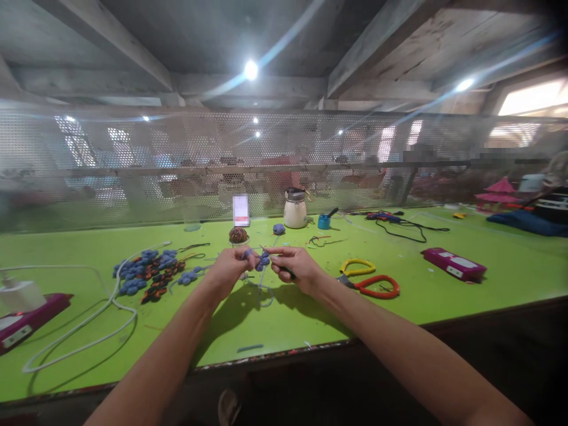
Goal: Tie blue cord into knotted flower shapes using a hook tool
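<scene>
Pinched in the fingers of my left hand (234, 267) is a small blue-purple crochet piece (263, 260). My right hand (296, 265) grips a crochet hook with a dark handle (287, 273), and its fingertips meet the piece from the right. The hook's tip is too small to make out clearly. A loop of light yarn (266, 296) hangs below the piece onto the green table. Behind my hands sits a small blue-purple yarn ball (278, 229). To the left lie blue crocheted flowers (133, 273) and dark orange-and-black ones (162, 283).
Red-and-yellow-handled scissors (377, 286) lie right of my hands. A multicoloured yarn ball (238, 235), phone (241, 208), pale jug (295, 213) and blue pot (324, 222) stand behind. Purple power strips (455, 264) flank both sides; a white cable (84, 341) loops at left.
</scene>
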Available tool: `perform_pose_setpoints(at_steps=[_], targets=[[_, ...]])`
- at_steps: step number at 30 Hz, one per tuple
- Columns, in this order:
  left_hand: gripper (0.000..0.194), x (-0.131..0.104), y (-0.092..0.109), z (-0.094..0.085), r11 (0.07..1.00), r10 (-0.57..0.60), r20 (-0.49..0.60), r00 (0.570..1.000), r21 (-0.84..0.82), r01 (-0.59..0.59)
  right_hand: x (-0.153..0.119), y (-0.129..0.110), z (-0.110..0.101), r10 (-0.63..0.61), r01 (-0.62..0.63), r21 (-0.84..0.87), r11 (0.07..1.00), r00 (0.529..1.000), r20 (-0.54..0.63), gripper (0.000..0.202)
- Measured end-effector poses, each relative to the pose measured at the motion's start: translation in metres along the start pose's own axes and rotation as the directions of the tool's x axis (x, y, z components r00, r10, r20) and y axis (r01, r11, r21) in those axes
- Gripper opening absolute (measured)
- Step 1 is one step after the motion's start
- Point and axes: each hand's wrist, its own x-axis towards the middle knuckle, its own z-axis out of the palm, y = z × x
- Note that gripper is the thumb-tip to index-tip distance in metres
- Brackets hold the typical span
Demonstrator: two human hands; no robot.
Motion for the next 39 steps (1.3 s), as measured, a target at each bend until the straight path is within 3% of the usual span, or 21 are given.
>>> perform_pose_setpoints(at_steps=[5,10,15,19,29,33,35,39], targets=[[0.023,0.002,0.000,0.004,0.977,-0.077,-0.020,0.997,-0.202,0.072,-0.002,0.003,0.005,-0.106,0.106,0.067,0.992,0.994,-0.005,0.043],[0.028,-0.001,0.006,0.005,0.952,-0.120,-0.010,0.993,-0.285,0.112,-0.004,0.002,0.007,-0.183,0.183,-0.006,0.983,0.983,0.000,0.042],[0.081,-0.006,0.014,0.003,0.947,-0.155,0.013,0.988,-0.283,0.152,-0.006,-0.002,0.007,-0.219,0.222,-0.087,0.971,0.975,0.043,0.041],[0.094,-0.007,0.014,0.001,0.945,-0.169,0.016,0.985,-0.282,0.167,-0.006,-0.004,0.005,-0.234,0.242,-0.117,0.963,0.969,0.075,0.041],[0.100,-0.007,0.010,0.005,0.976,-0.108,0.014,0.994,-0.190,0.109,-0.005,-0.003,0.003,-0.243,0.253,-0.147,0.956,0.966,0.085,0.041],[0.078,-0.003,0.011,-0.006,0.975,-0.190,0.023,0.982,-0.109,0.191,-0.003,-0.004,0.000,-0.249,0.257,-0.157,0.954,0.966,0.069,0.038],[0.065,0.000,0.013,-0.015,0.975,-0.222,-0.025,0.975,-0.039,0.221,-0.004,-0.007,-0.003,-0.231,0.242,-0.159,0.957,0.969,0.085,0.037],[0.051,0.005,0.015,-0.031,0.978,-0.137,-0.210,0.968,0.129,0.166,-0.007,-0.018,-0.011,-0.148,0.190,-0.180,0.965,0.963,0.224,0.032]])
